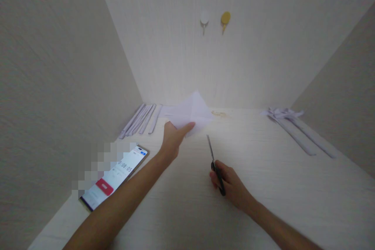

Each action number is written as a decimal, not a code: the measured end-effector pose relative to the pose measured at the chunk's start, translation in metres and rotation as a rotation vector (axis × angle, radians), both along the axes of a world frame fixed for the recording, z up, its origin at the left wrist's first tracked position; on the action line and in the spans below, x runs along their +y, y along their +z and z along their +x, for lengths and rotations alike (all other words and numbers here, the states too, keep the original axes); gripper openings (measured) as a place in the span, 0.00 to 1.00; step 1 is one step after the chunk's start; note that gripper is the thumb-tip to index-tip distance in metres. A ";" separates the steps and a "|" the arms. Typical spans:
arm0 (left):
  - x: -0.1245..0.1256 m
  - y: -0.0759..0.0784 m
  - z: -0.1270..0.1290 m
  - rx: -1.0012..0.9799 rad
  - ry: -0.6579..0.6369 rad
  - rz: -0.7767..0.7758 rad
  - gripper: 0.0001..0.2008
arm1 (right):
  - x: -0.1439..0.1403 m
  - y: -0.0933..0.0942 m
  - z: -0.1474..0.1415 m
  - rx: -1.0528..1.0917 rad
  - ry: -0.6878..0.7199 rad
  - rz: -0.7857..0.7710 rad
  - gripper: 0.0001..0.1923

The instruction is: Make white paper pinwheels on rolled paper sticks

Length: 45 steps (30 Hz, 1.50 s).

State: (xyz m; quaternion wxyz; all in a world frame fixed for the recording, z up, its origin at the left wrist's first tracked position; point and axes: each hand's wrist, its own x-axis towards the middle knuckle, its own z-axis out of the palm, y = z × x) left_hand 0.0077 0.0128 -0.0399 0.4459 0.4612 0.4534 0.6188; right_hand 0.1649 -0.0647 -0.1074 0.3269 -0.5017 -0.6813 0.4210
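My left hand pinches the near edge of a pale sheet of paper, thumb on top and the other fingers hidden under it. The sheet shows a crease and one corner points up toward the back wall. In my right hand are scissors with black handles, their thin blades pointing away from me and lying close together. The blade tips are apart from the paper, a little below and right of it.
Several rolled or folded paper strips lie at the back left. More paper strips lie at the back right. A phone showing a timer rests beside my left forearm. White and yellow hooks are on the back wall.
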 end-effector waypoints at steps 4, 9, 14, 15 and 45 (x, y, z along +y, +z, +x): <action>0.002 0.003 -0.006 0.056 -0.068 -0.022 0.15 | 0.000 0.002 -0.001 0.053 0.000 -0.020 0.16; 0.004 0.004 -0.009 0.131 -0.118 -0.053 0.13 | 0.000 0.004 -0.002 0.091 -0.027 -0.038 0.19; 0.008 0.001 -0.013 0.152 -0.082 -0.032 0.15 | 0.000 0.005 -0.003 0.113 -0.028 -0.053 0.20; 0.009 0.001 -0.014 0.143 -0.083 -0.026 0.15 | 0.000 0.005 -0.003 0.116 -0.022 -0.054 0.20; 0.002 0.008 -0.007 0.232 -0.148 -0.117 0.13 | -0.003 0.009 -0.003 0.051 0.075 -0.027 0.20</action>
